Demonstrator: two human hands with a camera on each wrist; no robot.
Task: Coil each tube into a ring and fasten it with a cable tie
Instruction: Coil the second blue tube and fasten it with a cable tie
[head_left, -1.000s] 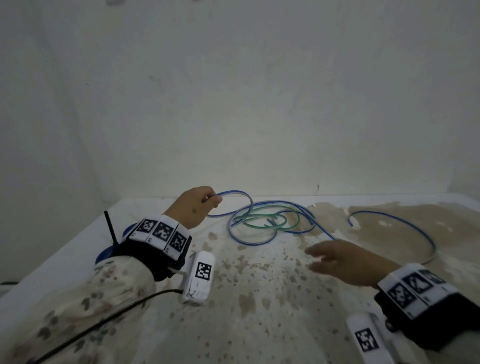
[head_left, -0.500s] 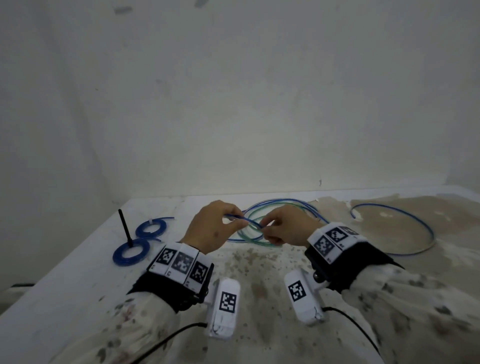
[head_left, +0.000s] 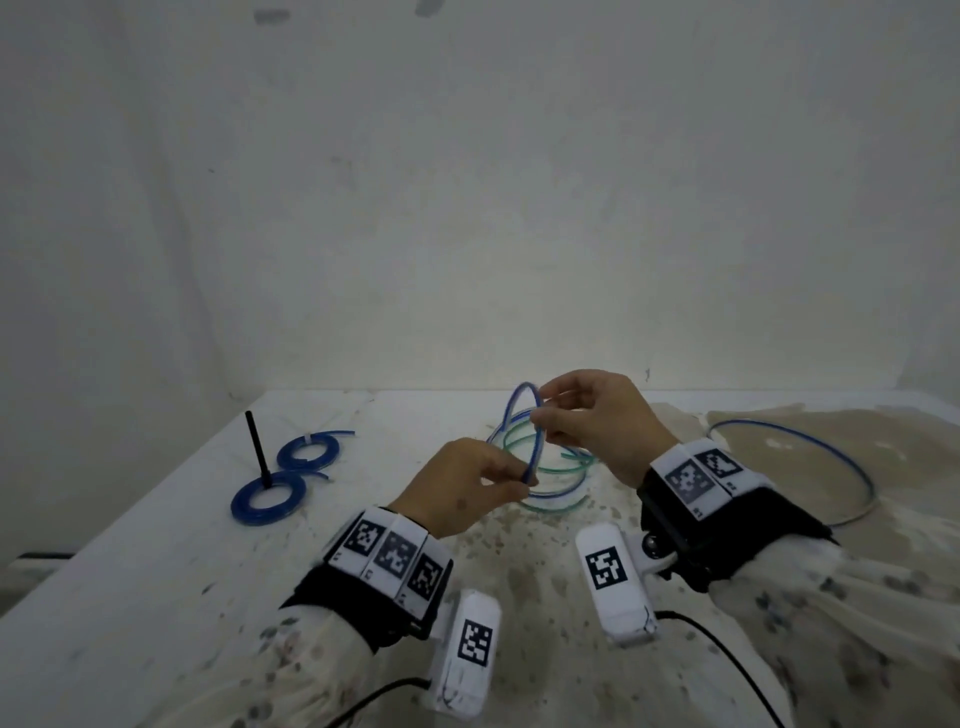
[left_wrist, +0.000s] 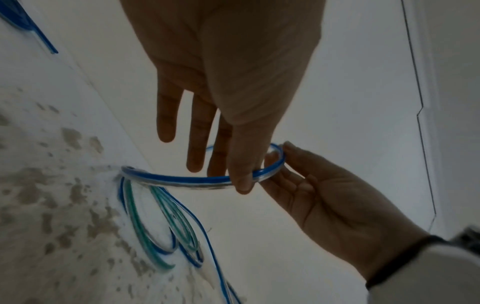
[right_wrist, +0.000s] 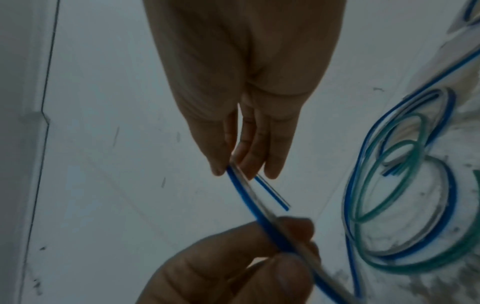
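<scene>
From my head camera, my left hand pinched the blue tube between thumb and forefinger just above the table, and my right hand pinched the same tube higher up, so a small loop stood upright between them. Beyond the loop lay the loose green tube tangled with more blue tubing, flat on the table. Well left of the loop sat two finished blue coils (the farther one showed a pale tie) with a black rod standing in the nearer coil.

From my left wrist, my left hand had thumb and forefinger closed on the blue tube while the other fingers hung straight; my right hand curled its fingertips around the far bend of the loop. The green tube lay below the loop on the table.

From my right wrist, my right hand nipped the blue tube at its fingertips, a short free end sticking out beside them; my left hand gripped it lower down. The green tube lay coiled to the right of the loop.
</scene>
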